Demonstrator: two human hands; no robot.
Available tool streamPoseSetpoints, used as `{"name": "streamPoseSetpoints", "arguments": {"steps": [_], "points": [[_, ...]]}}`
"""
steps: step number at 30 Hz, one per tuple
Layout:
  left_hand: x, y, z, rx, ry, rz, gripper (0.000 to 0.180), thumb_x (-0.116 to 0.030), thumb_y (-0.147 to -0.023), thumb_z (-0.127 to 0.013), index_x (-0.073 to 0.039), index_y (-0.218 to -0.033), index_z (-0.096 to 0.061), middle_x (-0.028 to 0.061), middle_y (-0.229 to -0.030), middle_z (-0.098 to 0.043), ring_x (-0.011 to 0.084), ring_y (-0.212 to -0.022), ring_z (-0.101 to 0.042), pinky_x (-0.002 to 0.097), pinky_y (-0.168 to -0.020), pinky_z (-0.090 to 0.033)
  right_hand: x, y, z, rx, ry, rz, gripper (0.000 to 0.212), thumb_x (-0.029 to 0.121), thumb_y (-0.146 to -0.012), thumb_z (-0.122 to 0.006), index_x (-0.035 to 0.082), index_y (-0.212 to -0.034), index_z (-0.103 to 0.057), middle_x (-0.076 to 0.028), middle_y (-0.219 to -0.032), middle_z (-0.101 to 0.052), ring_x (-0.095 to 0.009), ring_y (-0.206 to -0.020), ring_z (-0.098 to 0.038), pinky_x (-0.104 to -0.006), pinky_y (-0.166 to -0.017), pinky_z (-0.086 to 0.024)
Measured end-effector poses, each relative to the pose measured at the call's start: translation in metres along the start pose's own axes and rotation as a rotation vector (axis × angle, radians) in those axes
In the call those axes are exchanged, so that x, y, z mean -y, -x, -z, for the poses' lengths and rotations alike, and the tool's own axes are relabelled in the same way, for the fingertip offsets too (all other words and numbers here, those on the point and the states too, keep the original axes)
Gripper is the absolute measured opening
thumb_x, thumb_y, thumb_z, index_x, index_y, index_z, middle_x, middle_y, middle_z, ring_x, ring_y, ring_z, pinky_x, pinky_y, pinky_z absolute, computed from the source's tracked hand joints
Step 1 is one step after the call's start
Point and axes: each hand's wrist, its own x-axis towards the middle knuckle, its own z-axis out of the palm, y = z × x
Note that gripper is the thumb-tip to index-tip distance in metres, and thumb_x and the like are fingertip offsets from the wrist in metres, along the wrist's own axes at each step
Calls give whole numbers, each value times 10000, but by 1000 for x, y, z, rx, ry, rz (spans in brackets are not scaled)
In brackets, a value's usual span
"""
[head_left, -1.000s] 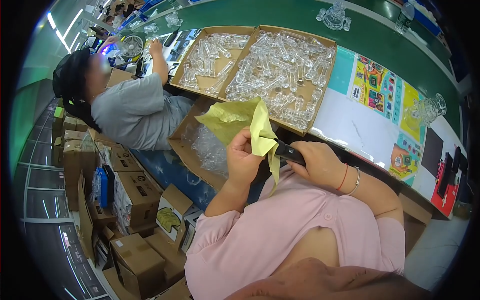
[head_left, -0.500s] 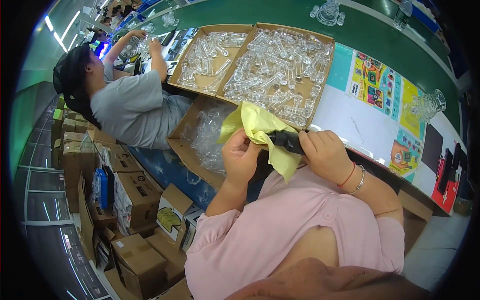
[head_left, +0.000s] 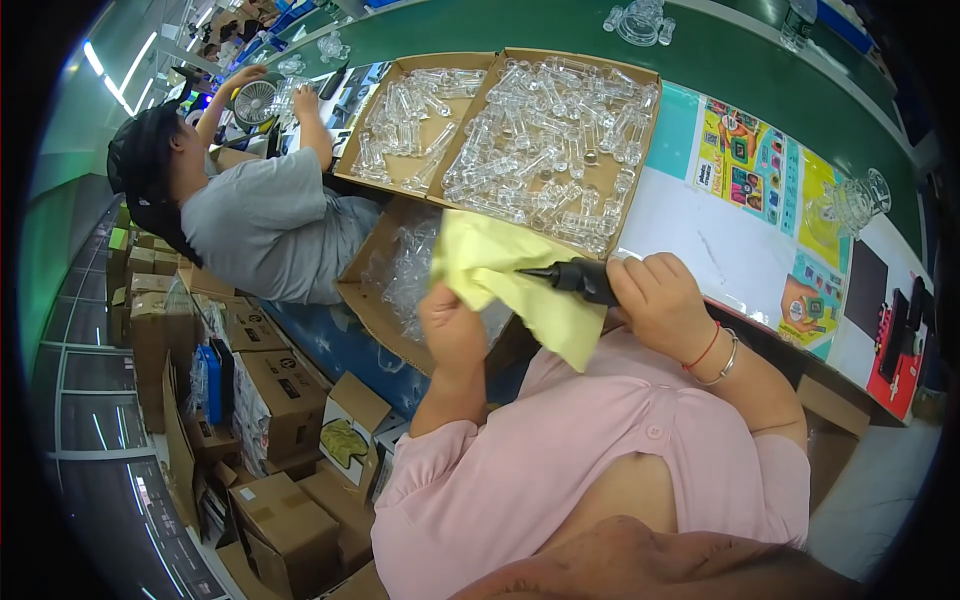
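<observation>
Two-handed, working just in front of the pink shirt [head_left: 590, 450]. Clamping the right hand [head_left: 655, 303] around the thick end of a black tool [head_left: 583, 280]. Gripping a yellow cloth [head_left: 500, 282] near its left edge with the left hand [head_left: 455, 332]; not being able to tell the exact fingertip contact there. Holding the tool over the cloth, between both hands; not telling touch from a slight gap at the tip.

Judging the cloth light, thin and limp, creasing readily, likely sagging wherever unsupported; best being held by a gathered edge. Judging the tool stiff, probably light enough for one hand, perhaps smooth and a little slippery; best being grasped around the thick body, clear of the slender tip.

Pointing the tool's tip leftward and slightly away from the body, running its long axis nearly crosswise. Stretching the cloth aslant, from upper left to a loose corner at lower right, below the tool.

Farther out, seeing a large cardboard tray [head_left: 634, 180] of clear pieces [head_left: 525, 125], adjoining a smaller tray [head_left: 430, 132] on its left. Noting an open box [head_left: 388, 325] with clear plastic below. Spotting a co-worker [head_left: 260, 225] in grey at far left.
</observation>
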Motion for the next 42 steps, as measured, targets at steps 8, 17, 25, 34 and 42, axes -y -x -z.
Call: {"name": "streamPoseSetpoints", "arguments": {"steps": [8, 17, 25, 34, 42], "points": [[-7, -4, -13, -45, 101, -3, 216, -14, -813, -564, 27, -1024, -583, 72, -981, -611, 139, -876, -571, 252, -768, -447, 2, -4, 9, 2, -421, -159, 405, 123, -601, -682, 17, -959, -524, -117, -763, -537, -275, -682, -534, -351, -630, -423], [-14, -7, -29, 80, 417, 178, 330, -59, -754, -661, -26, -1023, -471, 78, -986, -582, 152, -890, -570, 278, -779, -464, 5, -3, 15, 156, -840, -316, 366, 170, -687, -669, -10, -977, -539, -166, -801, -588, -299, -689, -576, -319, -625, -455], [-11, -18, -31, 250, 622, 225, 346, -12, -723, -673, -29, -988, -450, 111, -941, -604, 158, -842, -598, 250, -711, -495, -2, 3, 6, 460, -1298, -315, 374, 239, -737, -655, 4, -996, -521, -120, -732, -550, -207, -627, -544, -284, -590, -422], [-1, -14, -38, 24, 608, 228, 236, 11, -734, -658, -33, -844, -454, 127, -807, -630, 142, -706, -623, 218, -613, -507, 9, -1, 12, 299, -995, -349, 374, 195, -700, -680, -13, -971, -528, -127, -734, -565, -249, -622, -538, -294, -601, -438], [3, -3, -35, -134, 157, -137, 212, 115, -728, -604, -14, -829, -469, 169, -848, -622, 191, -787, -619, 284, -719, -502, -1, 4, 8, -90, -55, 12, 360, 113, -631, -601, -14, -960, -531, -74, -729, -518, -186, -589, -484, -294, -560, -385]]}}
